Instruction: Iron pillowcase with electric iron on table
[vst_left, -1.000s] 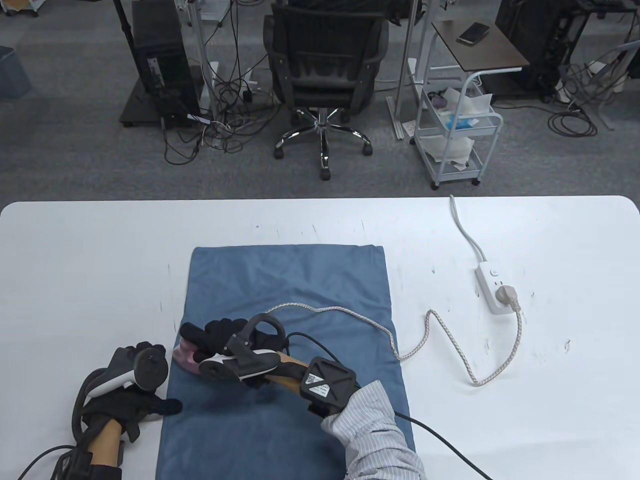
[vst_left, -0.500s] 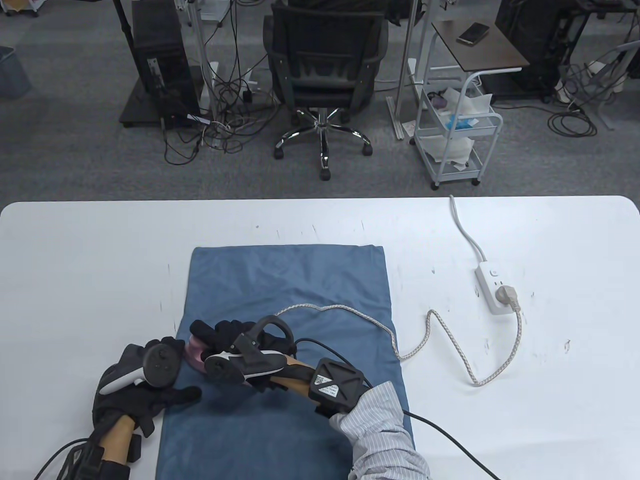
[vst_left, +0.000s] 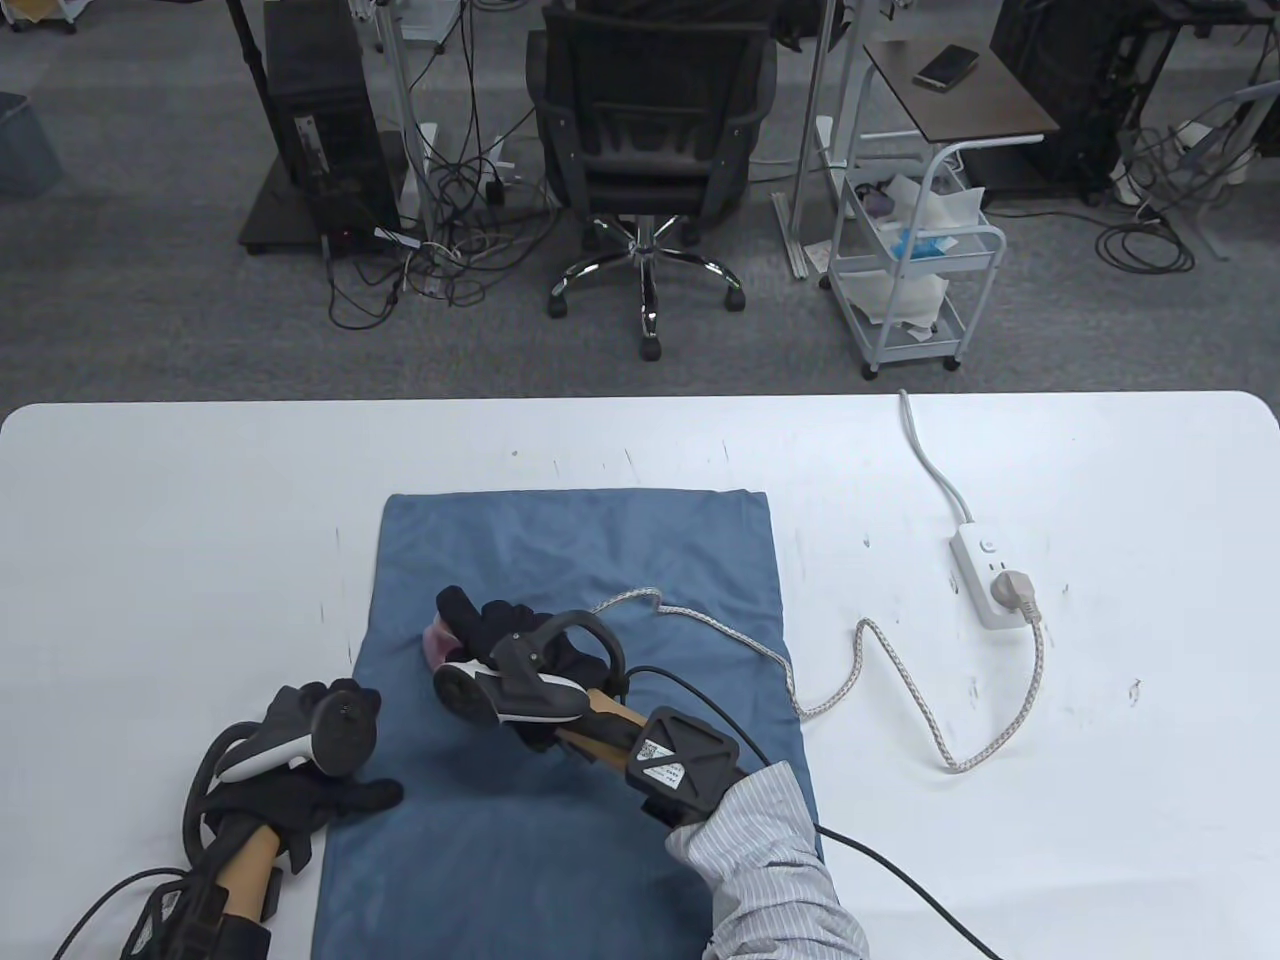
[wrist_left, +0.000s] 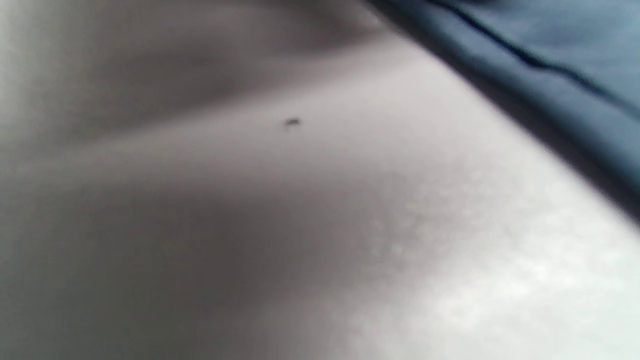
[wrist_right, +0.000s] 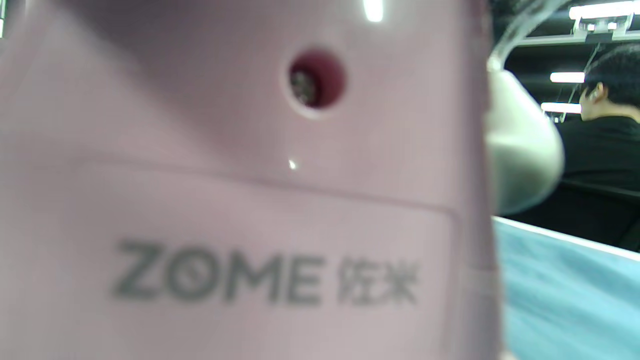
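White table (vst_left: 200, 520) in an office, chair and cables beyond. Blue pillowcase (vst_left: 580, 560) spread flat from mid-table to the near edge. Pink iron (vst_left: 438, 640) on its left-middle, gripped at the handle by the right hand (vst_left: 510, 650), fingers wrapped round. Left hand (vst_left: 300, 790) resting spread on the cloth's left edge. Soft, easily bunched fabric, probably best pinned near an edge; iron likely heavy, hot-soled, safest by the handle.

A blue pillowcase (vst_left: 580, 560) lies flat on the white counter (vst_left: 200, 520); a pink iron (vst_left: 440, 640) rests on its middle.
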